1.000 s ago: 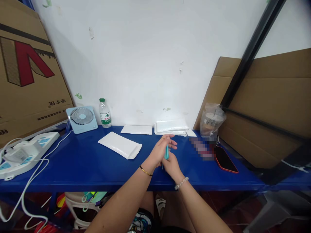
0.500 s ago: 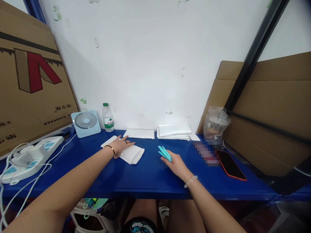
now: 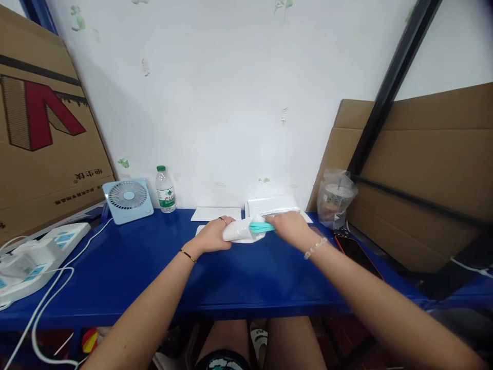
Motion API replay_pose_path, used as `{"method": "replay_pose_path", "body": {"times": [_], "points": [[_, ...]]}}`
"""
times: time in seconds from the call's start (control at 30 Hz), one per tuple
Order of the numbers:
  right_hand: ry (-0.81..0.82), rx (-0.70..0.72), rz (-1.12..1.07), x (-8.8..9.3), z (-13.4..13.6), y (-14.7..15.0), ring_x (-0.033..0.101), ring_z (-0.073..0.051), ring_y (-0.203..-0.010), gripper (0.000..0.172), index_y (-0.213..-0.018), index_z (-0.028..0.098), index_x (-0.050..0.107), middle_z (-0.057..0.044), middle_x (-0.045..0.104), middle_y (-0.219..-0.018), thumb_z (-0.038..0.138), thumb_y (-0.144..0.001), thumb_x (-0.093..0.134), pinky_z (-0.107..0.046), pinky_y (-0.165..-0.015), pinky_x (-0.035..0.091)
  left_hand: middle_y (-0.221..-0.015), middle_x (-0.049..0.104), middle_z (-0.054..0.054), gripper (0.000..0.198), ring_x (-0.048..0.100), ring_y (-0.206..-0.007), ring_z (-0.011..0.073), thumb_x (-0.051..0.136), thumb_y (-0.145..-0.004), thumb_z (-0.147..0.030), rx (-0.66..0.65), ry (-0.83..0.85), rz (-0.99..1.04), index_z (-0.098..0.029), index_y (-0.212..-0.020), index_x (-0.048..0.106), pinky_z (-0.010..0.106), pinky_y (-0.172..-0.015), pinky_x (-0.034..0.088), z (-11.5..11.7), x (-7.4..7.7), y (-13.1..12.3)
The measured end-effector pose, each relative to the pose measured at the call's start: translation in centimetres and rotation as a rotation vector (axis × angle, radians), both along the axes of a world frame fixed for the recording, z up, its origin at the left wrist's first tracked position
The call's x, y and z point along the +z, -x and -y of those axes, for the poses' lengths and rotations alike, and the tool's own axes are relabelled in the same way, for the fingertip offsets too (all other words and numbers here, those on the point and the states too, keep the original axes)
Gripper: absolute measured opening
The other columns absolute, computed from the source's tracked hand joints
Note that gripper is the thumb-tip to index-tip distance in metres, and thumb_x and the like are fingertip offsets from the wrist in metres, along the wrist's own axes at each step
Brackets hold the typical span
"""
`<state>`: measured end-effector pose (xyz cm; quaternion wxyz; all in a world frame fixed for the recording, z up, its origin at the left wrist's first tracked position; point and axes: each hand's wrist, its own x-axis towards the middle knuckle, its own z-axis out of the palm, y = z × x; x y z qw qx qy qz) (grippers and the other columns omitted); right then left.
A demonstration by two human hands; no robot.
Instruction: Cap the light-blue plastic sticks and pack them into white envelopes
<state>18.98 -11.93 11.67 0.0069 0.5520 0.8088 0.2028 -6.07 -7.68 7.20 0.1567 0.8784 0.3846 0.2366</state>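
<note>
"What's different over there?"

"The flat white padded pouch (image 3: 239,232) no longer lies under a spread palm. It's over the middle of the blue counter (image 3: 215,288) now, brought in from the left, and it looks lifted."

"And the bundle of thin turquoise sticks (image 3: 261,226)?"

"Well apart from the pouch a moment ago; now it's right at the pouch's open end. I'd judge the work has gone from gathering the two things to joining them, though I can't tell how far inside the sticks reach."

"How are the hands set?"

"The left hand (image 3: 214,234) has its grip pinching the pouch, fingers beyond it and thumb on the near side. The right hand (image 3: 293,229) has its grip closed on the other end of the sticks, knuckles upward, fingers pointing left toward the opening."

"And the arms?"

"Both slant inward from the lower corners, so the hands nearly meet. The right forearm passes in front of part of the black phone with a red edge (image 3: 358,254)."

"Behind the hands?"

"A stack of white pouches (image 3: 271,205), beside the wall."
</note>
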Motion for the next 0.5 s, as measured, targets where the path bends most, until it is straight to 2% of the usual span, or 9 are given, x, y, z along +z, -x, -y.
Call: {"method": "replay_pose_path", "body": {"times": [0.13, 0.27, 0.4, 0.5], "points": [[-0.088, 0.164, 0.152, 4.7, -0.4, 2.0, 0.063, -0.022, -0.07, 0.017, -0.075, 0.015, 0.064, -0.013, 0.069, -0.072, 0.009, -0.082, 0.049, -0.036, -0.074, 0.031, -0.098, 0.059, 0.004, 0.049, 0.057, -0.087, 0.0217, 0.06, -0.06, -0.019, 0.013, 0.065, 0.24, -0.018, -0.108, 0.051, 0.031, -0.078, 0.044, 0.8, 0.2, -2.6], [-0.163, 0.331, 0.3, 8.5, -1.2, 4.7, 0.06, -0.018, -0.063, 0.019, -0.062, 0.015, 0.064, -0.008, 0.068, -0.063, 0.005, -0.075, 0.054, -0.037, -0.08, 0.026, -0.099, 0.06, 0.003, 0.048, 0.057, -0.089, 0.0203, 0.06, -0.064, -0.02, -0.035, 0.138, 0.474, -0.017, -0.11, 0.048, 0.03, -0.08, 0.044, 0.9, 0.0, -4.6], [-0.175, 0.505, 0.312, 10.2, -1.7, 6.2, 0.056, -0.015, -0.063, 0.024, -0.051, 0.017, 0.057, -0.003, 0.062, -0.057, 0.005, -0.071, 0.059, -0.035, -0.08, 0.027, -0.103, 0.059, 0.006, 0.051, 0.056, -0.092, 0.0209, 0.061, -0.066, -0.022, -0.042, 0.23, 0.635, -0.016, -0.115, 0.045, 0.032, -0.081, 0.044, 0.8, -0.8, -5.5], [-0.164, 0.538, 0.32, 10.7, -1.7, 6.8, 0.054, -0.013, -0.064, 0.025, -0.051, 0.018, 0.056, 0.001, 0.059, -0.056, 0.004, -0.071, 0.058, -0.033, -0.079, 0.028, -0.106, 0.058, 0.006, 0.055, 0.055, -0.094, 0.0213, 0.062, -0.067, -0.025, -0.052, 0.274, 0.705, -0.016, -0.118, 0.043, 0.033, -0.081, 0.044, 0.7, -1.5, -5.6]]}}
